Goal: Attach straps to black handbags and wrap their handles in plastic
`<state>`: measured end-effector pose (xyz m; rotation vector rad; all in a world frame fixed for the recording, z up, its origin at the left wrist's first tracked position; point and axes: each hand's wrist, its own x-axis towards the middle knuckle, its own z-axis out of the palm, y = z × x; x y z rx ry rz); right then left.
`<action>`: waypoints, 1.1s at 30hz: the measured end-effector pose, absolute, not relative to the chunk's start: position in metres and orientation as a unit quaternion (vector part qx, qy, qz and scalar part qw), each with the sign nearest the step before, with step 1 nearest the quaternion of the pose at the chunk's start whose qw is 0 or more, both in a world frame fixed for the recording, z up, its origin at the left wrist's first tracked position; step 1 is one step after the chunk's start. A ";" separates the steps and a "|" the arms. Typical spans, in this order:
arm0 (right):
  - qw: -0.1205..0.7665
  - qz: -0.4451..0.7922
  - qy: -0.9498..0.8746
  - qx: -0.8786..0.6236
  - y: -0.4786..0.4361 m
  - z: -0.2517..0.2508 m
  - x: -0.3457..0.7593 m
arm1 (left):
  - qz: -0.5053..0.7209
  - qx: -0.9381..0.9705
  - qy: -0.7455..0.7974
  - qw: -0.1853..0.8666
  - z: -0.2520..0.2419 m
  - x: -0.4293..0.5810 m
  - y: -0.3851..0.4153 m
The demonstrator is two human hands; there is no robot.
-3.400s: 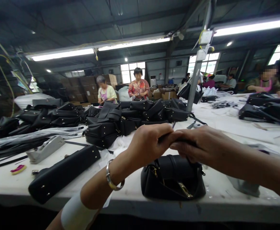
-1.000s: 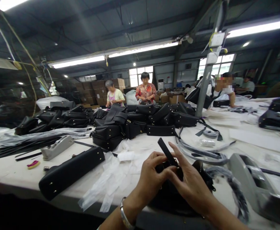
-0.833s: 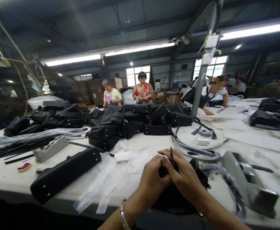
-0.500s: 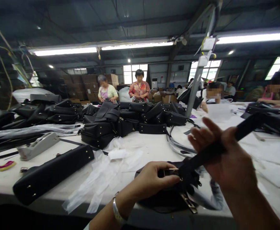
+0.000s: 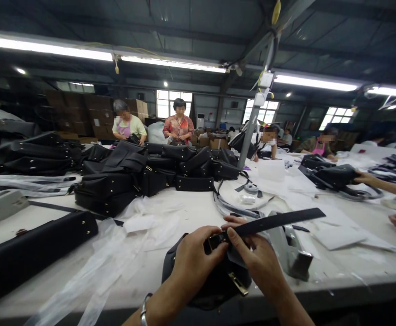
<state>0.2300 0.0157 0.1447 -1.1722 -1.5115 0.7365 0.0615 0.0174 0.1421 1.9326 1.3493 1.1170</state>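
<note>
A black bag (image 5: pixel 211 287) with gold-coloured hardware lies at the table's near edge, beneath both hands. My left hand (image 5: pixel 198 256) pinches a metal buckle (image 5: pixel 216 240) on the bag, thumb and fingers around its frame. Just right of it, my right hand (image 5: pixel 252 246) has thumb and fingers closed on a black strap (image 5: pixel 282 219) beside the buckle. The strap's free end points right, over a grey tape dispenser (image 5: pixel 294 256). Fingers partly hide where strap and buckle meet.
Black bags (image 5: pixel 109 185) are piled across the table's middle. A long black bag (image 5: pixel 41 249) and another tape dispenser (image 5: pixel 4 206) lie left, near crumpled clear plastic (image 5: pixel 92 262). At right, a person's hand (image 5: pixel 367 179) touches a black bag (image 5: pixel 333 176). A metal post (image 5: pixel 248 140) stands behind.
My right hand has come down and left, close to my left hand, bringing the strap lower. The view has turned right, showing the tape dispenser and a person's hands there.
</note>
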 end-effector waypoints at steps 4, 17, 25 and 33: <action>0.464 0.183 -0.665 -0.555 0.016 0.142 0.237 | 0.400 0.727 0.483 0.279 0.142 0.058 0.020; 0.728 0.414 -0.360 -0.412 0.020 0.156 0.247 | 0.408 0.725 0.427 0.355 0.152 0.052 0.016; 0.720 0.544 -0.239 -0.358 0.030 0.141 0.256 | 0.416 0.697 0.373 0.449 0.151 0.054 0.016; 0.722 0.530 -0.273 -0.352 0.024 0.140 0.250 | 0.418 0.696 0.374 0.449 0.150 0.057 0.018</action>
